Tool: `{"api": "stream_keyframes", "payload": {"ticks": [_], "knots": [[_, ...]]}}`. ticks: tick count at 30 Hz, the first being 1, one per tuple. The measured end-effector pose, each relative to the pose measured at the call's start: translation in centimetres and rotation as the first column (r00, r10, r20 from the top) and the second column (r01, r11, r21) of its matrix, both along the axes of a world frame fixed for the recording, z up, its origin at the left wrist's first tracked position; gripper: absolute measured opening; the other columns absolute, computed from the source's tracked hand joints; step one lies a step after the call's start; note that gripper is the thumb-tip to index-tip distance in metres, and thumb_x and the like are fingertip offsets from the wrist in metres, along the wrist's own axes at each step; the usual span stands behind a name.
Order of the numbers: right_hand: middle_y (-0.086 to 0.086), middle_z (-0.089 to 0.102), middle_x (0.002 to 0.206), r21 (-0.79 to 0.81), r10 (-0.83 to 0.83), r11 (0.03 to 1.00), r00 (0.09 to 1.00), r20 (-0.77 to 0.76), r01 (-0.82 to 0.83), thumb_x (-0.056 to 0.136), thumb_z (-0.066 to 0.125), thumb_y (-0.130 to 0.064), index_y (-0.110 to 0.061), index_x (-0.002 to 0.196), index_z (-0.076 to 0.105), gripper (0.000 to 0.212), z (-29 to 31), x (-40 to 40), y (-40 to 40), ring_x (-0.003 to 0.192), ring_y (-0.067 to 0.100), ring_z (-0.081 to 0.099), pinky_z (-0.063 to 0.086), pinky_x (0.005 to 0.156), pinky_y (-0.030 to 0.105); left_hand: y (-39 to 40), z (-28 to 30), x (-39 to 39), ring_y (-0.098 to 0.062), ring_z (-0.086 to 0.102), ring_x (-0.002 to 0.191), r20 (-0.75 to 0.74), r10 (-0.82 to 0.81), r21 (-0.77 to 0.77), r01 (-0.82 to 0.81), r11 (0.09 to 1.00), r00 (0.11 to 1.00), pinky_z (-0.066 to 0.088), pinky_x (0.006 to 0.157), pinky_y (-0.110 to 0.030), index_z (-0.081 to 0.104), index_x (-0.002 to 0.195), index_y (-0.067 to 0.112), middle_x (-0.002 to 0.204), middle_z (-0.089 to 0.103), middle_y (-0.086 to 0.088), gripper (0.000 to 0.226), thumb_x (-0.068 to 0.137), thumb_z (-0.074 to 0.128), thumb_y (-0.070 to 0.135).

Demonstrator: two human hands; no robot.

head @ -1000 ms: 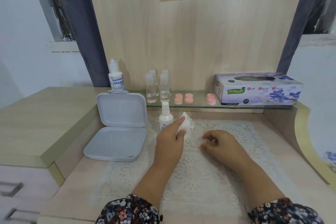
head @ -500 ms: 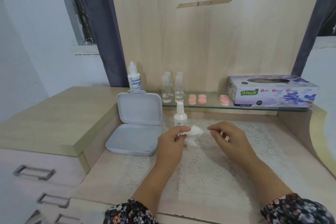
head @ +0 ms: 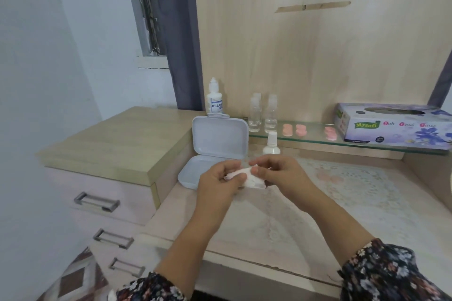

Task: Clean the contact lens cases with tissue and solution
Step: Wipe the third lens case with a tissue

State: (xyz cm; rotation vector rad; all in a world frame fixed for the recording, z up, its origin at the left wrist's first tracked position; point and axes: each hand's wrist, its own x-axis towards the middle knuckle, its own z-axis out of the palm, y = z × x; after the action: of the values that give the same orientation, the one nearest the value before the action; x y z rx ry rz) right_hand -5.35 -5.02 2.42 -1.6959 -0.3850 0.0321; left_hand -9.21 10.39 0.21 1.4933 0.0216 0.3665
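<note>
Both hands meet over the lace mat (head: 362, 193) at the desk's middle. My left hand (head: 217, 186) grips a crumpled white tissue (head: 247, 177) from the left. From the right, my right hand (head: 281, 176) pinches the same tissue with thumb and curled fingers. Whatever may lie inside the tissue is hidden. Pink lens case pieces (head: 294, 129) sit on the glass shelf (head: 315, 141), with another pink piece (head: 330, 133) further right. A faint pink double shape (head: 329, 177) lies blurred on the mat. The solution bottle (head: 215, 102) stands at the back left.
An open grey plastic box (head: 217, 139) lies left of the hands. A small white bottle (head: 271, 143) stands just behind them. Clear small bottles (head: 263, 115) and a tissue box (head: 396, 127) are on the shelf. Drawers with handles (head: 96, 201) are at the left.
My right hand moved left to the tissue and now pinches it together with my left hand. The tissue rose off the mat. The camera turned left.
</note>
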Motion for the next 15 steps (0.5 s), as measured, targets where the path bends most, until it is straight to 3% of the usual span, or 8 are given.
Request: {"api": "stream_keyframes", "payload": {"ticks": [5, 8, 15], "knots": [[0.011, 0.069, 0.074, 0.014, 0.057, 0.998, 0.998, 0.016, -0.057, 0.080, 0.073, -0.002, -0.014, 0.077, 0.073, 0.012, 0.6, -1.5, 5.0, 0.065, 0.013, 0.063, 0.052, 0.061, 0.021, 5.0, 0.2, -2.8, -0.007, 0.065, 0.072, -0.039, -0.013, 0.043, 0.015, 0.999, 0.999, 0.049, 0.062, -0.017, 0.072, 0.100, 0.009, 0.091, 0.073, -0.004, 0.016, 0.084, 0.070, 0.006], [0.007, 0.067, 0.068, -0.008, 0.097, 0.995, 0.995, 0.020, -0.097, 0.079, 0.075, -0.004, -0.015, 0.072, 0.073, 0.013, 0.5, -2.6, 8.5, 0.058, 0.009, 0.060, 0.050, 0.057, 0.018, 8.0, 0.3, -4.7, -0.009, 0.061, 0.062, -0.040, 0.030, 0.051, -0.028, 0.998, 0.999, 0.048, 0.056, -0.020, 0.073, 0.093, 0.009, 0.078, 0.071, -0.004, 0.010, 0.086, 0.068, 0.005], [-0.001, 0.067, 0.066, -0.079, 0.249, 0.966, 0.968, 0.011, -0.247, 0.084, 0.069, -0.003, -0.021, 0.077, 0.072, 0.019, -0.9, -5.1, 16.0, 0.053, 0.006, 0.058, 0.050, 0.056, 0.018, 15.4, -0.7, -8.6, -0.013, 0.055, 0.047, -0.102, 0.208, 0.058, -0.203, 0.977, 0.973, 0.044, 0.046, -0.022, 0.070, 0.086, 0.003, 0.062, 0.066, -0.007, 0.004, 0.083, 0.069, 0.000]]}}
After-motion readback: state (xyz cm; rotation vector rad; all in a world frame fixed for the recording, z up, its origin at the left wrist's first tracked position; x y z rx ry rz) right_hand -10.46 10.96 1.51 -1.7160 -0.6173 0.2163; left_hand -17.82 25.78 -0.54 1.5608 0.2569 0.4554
